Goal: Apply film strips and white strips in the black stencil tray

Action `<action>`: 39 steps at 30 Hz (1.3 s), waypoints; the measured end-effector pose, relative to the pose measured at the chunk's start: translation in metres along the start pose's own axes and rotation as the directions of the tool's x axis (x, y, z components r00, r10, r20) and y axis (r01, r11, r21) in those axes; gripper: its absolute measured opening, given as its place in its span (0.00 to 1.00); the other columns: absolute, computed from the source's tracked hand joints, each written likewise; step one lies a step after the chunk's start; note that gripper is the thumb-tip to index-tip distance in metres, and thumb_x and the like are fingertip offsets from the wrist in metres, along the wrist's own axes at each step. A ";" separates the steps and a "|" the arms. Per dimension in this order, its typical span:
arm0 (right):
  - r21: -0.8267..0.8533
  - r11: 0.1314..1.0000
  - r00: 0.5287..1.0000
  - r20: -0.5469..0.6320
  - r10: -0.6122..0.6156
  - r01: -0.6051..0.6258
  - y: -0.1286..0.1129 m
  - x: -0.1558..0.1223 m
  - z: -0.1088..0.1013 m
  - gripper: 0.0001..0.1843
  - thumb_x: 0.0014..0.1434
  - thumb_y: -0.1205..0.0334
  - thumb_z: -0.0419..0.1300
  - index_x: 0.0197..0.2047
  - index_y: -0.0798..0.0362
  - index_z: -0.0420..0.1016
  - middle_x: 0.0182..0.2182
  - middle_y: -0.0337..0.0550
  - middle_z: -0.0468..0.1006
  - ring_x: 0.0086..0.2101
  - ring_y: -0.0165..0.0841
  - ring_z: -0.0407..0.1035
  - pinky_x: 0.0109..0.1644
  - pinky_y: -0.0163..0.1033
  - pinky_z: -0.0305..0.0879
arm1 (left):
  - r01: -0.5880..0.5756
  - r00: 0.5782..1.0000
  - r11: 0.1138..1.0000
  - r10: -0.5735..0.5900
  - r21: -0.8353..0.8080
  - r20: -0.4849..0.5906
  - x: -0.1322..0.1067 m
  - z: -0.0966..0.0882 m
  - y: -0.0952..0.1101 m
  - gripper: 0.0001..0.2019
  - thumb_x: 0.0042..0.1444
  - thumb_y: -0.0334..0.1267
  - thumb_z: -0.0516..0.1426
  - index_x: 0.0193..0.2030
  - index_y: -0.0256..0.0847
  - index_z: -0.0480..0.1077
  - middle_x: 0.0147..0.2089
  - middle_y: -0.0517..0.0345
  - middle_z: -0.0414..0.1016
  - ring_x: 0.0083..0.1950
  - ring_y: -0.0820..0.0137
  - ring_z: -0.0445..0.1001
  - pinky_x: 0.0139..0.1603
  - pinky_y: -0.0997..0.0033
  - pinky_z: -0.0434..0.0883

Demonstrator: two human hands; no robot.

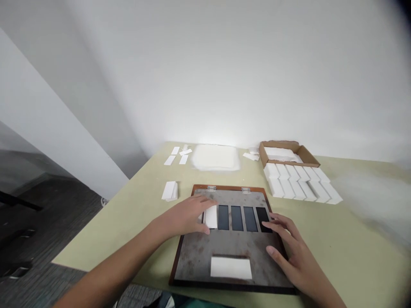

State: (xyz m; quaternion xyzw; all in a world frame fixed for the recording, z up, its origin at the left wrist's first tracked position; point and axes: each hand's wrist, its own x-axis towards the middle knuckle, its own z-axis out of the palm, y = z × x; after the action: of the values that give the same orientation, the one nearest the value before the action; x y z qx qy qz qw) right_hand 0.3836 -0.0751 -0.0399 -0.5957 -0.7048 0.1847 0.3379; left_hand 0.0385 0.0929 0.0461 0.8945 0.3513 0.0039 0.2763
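Note:
A metal plate [221, 246] on a brown board lies in front of me, with hinges along its far edge and a row of rectangular slots. My left hand [189, 216] is at the leftmost slots, its thumb and fingers at the two ends of a white card [211, 217]. Part of a second white piece shows beneath that hand. My right hand [290, 248] rests at the plate's right edge, fingers apart, the fingertips by the rightmost black slot [262, 218]. It holds nothing that I can see. A white rectangle [231, 268] shows near the plate's front.
Left of the board is a small stack of white cards [169, 191]. Several loose cards [170, 160] lie behind it. An open cardboard box [308, 157] with white paper stands at the back right, before it rows of white stacks [298, 184]. A wall bounds the table [122, 231].

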 end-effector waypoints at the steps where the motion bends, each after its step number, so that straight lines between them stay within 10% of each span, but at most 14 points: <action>1: -0.001 1.000 1.000 0.002 -0.002 0.002 0.000 0.000 0.000 0.24 0.70 0.50 0.62 0.67 0.40 0.72 0.70 0.50 0.59 0.68 0.50 0.63 0.71 0.60 0.66 | 0.003 1.000 1.000 -0.003 0.002 0.004 0.000 -0.001 0.000 0.40 0.55 0.50 0.72 0.73 0.49 0.67 0.70 0.46 0.71 0.70 0.44 0.68 0.69 0.50 0.67; 39: -0.016 0.999 0.999 -0.042 -0.035 0.034 -0.006 0.006 -0.007 0.24 0.69 0.49 0.63 0.65 0.43 0.73 0.69 0.54 0.62 0.64 0.49 0.66 0.68 0.59 0.68 | -0.222 0.975 0.968 0.224 0.119 0.004 0.069 0.039 0.049 0.42 0.51 0.52 0.75 0.71 0.46 0.69 0.65 0.45 0.76 0.65 0.47 0.73 0.65 0.50 0.70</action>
State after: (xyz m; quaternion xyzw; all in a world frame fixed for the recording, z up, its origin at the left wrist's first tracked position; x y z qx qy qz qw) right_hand 0.3838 -0.0721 -0.0293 -0.5900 -0.7091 0.1607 0.3512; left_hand 0.1287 0.0878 0.0247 0.9432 0.2495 0.0184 0.2187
